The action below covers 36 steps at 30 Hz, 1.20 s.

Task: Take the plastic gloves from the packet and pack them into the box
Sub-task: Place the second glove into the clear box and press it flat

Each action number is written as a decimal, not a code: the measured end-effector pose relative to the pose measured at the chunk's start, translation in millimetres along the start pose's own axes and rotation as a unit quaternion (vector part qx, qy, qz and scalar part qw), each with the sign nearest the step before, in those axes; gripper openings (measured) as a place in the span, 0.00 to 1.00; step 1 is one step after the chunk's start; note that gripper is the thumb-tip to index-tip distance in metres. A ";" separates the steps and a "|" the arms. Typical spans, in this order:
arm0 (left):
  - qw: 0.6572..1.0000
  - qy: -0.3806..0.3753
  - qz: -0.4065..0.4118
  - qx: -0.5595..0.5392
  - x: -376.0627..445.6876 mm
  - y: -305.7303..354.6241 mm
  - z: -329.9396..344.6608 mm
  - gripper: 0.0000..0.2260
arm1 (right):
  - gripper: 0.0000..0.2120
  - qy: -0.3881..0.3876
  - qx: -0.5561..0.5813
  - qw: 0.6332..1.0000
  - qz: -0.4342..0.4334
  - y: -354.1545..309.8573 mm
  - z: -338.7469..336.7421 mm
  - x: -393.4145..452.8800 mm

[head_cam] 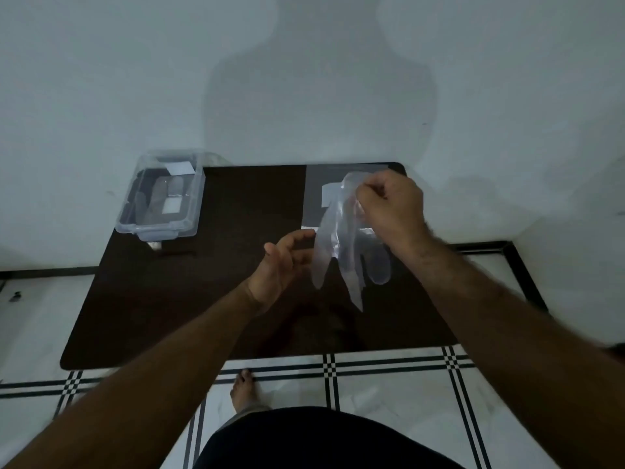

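Note:
A clear plastic glove (pixel 341 242) hangs finger-down above the dark table, pinched at its cuff by my right hand (pixel 389 204). My left hand (pixel 284 262) is just left of the glove with fingers spread, its fingertips close to the glove's edge; whether they touch it I cannot tell. The flat clear packet (pixel 316 201) lies on the table behind the glove at the back right. The clear plastic box (pixel 160 198) stands at the table's back left corner, with see-through gloves inside it.
The dark table (pixel 203 282) stands against a pale wall. Below its near edge is a tiled floor with black stripes, my bare foot (pixel 245 390) and dark shorts. A dark frame (pixel 521 265) edges the floor at the right.

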State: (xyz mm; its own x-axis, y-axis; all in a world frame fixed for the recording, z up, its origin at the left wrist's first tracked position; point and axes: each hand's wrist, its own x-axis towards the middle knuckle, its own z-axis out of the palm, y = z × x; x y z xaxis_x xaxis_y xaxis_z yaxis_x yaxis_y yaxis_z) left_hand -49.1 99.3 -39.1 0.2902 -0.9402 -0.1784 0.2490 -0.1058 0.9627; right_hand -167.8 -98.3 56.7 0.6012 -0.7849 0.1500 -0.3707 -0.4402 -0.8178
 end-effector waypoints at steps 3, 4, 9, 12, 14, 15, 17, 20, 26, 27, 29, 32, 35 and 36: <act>0.999 0.013 0.006 -0.033 4.3 -3.6 6.2 0.59 | 0.09 0.053 -0.007 0.999 0.012 -23.9 -11.8 20.3; 0.999 0.020 0.005 -0.033 5.9 -2.4 10.2 0.57 | 0.10 0.068 -0.016 0.998 0.008 -32.8 -16.2 25.4; 0.989 0.135 0.042 -0.033 25.7 27.5 47.1 0.36 | 0.14 0.110 0.008 0.994 0.005 -69.9 -29.2 48.3; 0.973 0.201 0.089 -0.076 42.0 42.3 58.0 0.31 | 0.13 0.126 0.025 0.992 0.002 -86.0 -35.6 57.8; 0.969 0.210 0.103 -0.082 47.6 48.5 56.4 0.28 | 0.12 0.135 0.037 0.990 -0.001 -92.8 -39.9 62.6; 0.969 0.208 0.107 -0.077 48.0 50.6 54.5 0.25 | 0.13 0.141 0.045 0.989 -0.002 -94.1 -42.2 65.4; 0.968 0.208 0.119 -0.072 45.6 51.5 49.7 0.17 | 0.17 0.149 0.065 0.987 -0.008 -94.0 -46.4 71.3; 0.967 0.206 0.115 -0.095 37.1 48.6 40.0 0.05 | 0.17 0.146 0.059 0.988 -0.007 -95.8 -50.4 74.8; 0.955 0.211 0.065 -0.196 18.9 39.2 20.5 0.06 | 0.10 0.106 0.097 0.990 0.007 -92.9 -47.8 74.8; 0.952 0.212 0.054 -0.215 15.6 37.6 16.8 0.07 | 0.09 0.094 0.109 0.990 0.009 -92.7 -47.1 74.5; 0.943 0.217 0.036 -0.250 8.6 32.9 6.6 0.08 | 0.07 0.085 0.121 0.989 0.007 -92.9 -46.8 74.5; 0.932 0.259 0.047 -0.249 8.6 35.7 -15.8 0.11 | 0.06 0.040 0.138 0.990 0.000 -95.4 -49.2 75.9; 0.931 0.269 0.121 -0.213 29.4 77.6 -28.1 0.19 | 0.04 -0.070 0.156 0.985 -0.011 -100.6 -49.6 77.0; 0.940 0.247 0.144 -0.185 37.9 98.4 -29.7 0.23 | 0.03 -0.110 0.154 0.982 -0.018 -102.9 -49.7 76.8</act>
State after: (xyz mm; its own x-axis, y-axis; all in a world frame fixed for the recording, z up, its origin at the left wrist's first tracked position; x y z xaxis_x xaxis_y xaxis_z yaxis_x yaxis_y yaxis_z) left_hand 13.8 62.9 42.8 0.7655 -0.6383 -0.0808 0.3718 0.3364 0.8652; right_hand -118.6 -135.0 180.0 0.7614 -0.6426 0.0855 -0.1353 -0.2865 -0.9485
